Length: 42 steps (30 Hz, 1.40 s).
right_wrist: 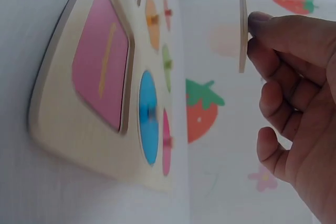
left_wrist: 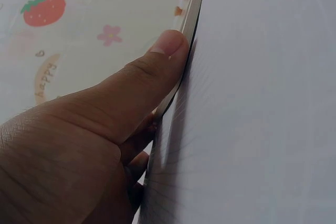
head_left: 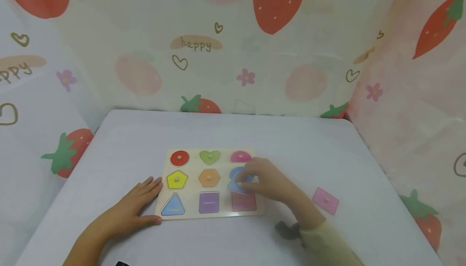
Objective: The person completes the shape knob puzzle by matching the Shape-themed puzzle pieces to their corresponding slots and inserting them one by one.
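Note:
A wooden shape puzzle board point(head_left: 191, 159) lies flat on the white table. My left hand point(head_left: 132, 207) rests at its left edge, fingers extended; in the left wrist view the thumb point(left_wrist: 170, 45) touches the board's side. My right hand point(head_left: 271, 181) pinches a blue triangle piece point(head_left: 234, 184) above the board's right side. Seen edge-on in the right wrist view, that triangle piece point(right_wrist: 242, 35) is clear of the board. Beneath it, a blue oval piece point(right_wrist: 148, 142) sits in its slot. The blue triangle slot point(head_left: 174, 205), purple square slot point(head_left: 209, 207) and pink slot point(head_left: 244, 205) hold no knobbed pieces.
A pink rectangle piece point(head_left: 323, 198) with a knob lies on the table point(head_left: 364, 169) right of the board. Other knobbed pieces, such as the red circle point(head_left: 175, 161) and yellow pentagon point(head_left: 172, 183), sit in the board. Strawberry-patterned sheets point(head_left: 145, 27) surround the table.

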Available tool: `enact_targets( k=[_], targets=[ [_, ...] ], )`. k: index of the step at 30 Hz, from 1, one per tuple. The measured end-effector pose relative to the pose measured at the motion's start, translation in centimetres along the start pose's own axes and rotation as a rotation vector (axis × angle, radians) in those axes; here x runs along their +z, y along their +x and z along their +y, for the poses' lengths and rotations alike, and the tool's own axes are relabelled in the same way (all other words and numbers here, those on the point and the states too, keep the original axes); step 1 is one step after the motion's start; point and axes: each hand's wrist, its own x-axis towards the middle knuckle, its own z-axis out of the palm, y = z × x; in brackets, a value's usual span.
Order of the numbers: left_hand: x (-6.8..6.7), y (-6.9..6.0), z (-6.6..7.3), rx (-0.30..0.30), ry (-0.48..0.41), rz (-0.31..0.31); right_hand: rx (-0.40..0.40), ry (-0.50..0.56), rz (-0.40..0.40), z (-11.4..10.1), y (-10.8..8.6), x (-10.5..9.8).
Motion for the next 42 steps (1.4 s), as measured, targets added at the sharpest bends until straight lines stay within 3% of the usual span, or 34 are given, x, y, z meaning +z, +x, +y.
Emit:
enact_targets(
  k=[7, 13, 20, 33, 42],
  targets=[
    [-0.2, 0.0, 0.2, 0.033, 0.012, 0.004, -0.086, 0.114, -0.012, -1.0, 2.0, 1.5],
    [-0.1, 0.3, 0.2, 0.014, 0.028, -0.007, -0.013, 0.138, -0.054, -2.4, 3.8, 2.8],
    [-0.3, 0.5, 0.5, 0.026, 0.035, 0.003, 0.021, 0.063, -0.097, -4.0, 6.2, 4.5],
    [0.0, 0.3, 0.5, 0.036, 0.052, 0.02, -0.048, -0.081, -0.177, -6.2, 9.0, 7.8],
    [0.0, 0.0, 0.4, 0.027, 0.045, 0.022, 0.058, -0.159, -0.183, -7.2, 9.5, 10.3]
  ],
)
